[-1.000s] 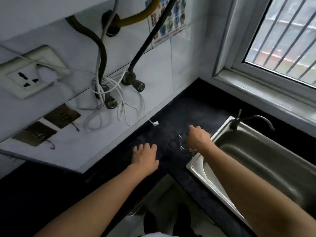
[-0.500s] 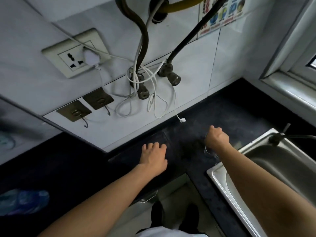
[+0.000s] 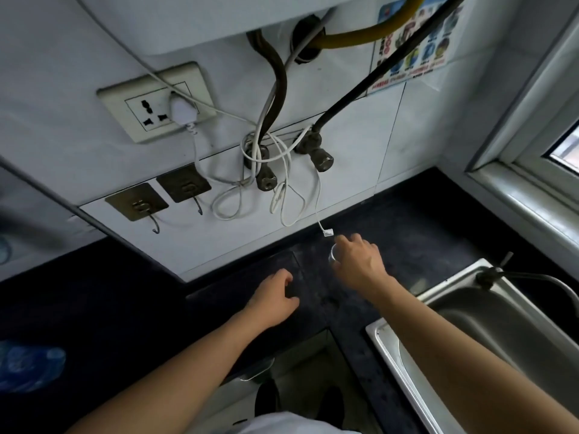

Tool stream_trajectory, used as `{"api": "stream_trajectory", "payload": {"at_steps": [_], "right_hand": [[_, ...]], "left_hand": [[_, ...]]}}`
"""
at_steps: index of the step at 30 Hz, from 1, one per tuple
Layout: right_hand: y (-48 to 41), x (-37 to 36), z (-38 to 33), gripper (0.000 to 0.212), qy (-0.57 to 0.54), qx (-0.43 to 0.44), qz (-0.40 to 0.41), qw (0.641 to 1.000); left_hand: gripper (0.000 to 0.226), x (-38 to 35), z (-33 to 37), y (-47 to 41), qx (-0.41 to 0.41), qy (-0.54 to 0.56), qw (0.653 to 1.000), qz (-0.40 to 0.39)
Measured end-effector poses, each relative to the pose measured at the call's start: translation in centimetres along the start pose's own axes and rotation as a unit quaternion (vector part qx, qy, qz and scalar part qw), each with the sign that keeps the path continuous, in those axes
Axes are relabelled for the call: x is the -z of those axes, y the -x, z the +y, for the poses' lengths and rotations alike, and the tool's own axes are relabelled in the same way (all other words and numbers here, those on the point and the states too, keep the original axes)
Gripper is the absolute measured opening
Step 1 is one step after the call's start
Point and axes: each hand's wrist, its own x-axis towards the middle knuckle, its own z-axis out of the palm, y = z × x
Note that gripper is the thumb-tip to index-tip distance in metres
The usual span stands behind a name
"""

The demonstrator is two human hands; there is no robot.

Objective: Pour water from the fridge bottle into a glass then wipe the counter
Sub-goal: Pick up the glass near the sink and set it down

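Item: glass (image 3: 332,254), clear, upright on dark table (image 3: 423,239) near the wall, gripped from above by right hand (image 3: 357,261). Left hand (image 3: 272,300) loosely curled, empty, resting on table. Bottle (image 3: 28,364) lay far left, nearer the left hand.

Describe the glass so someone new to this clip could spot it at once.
Start at the steel sink on the right and move left along the dark counter towards the tiled wall. The glass sits under the right hand, below the dangling white cable end. It is the only clear vessel there.
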Motion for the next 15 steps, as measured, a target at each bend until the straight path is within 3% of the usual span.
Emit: {"api": "stream_trajectory", "payload": {"at_steps": [3,7,15], "right_hand": [[1.6,0.6,-2.4,0.041,0.001,0.050,-0.014,0.999],[3.6,0.7,-5.3,0.051,0.011,0.116,-0.034,0.993],[6.0,-1.1,-10.2,0.057,0.004,0.226,-0.059,0.972]], "left_hand": [[0.040,-0.2,0.4,-0.1,0.067,0.185,0.981,-0.007],[0.028,-0.7,0.5,0.9,0.124,0.407,0.905,-0.022],[0.029,-0.8,-4.1,4.7,0.154,0.554,0.818,0.011]]}}
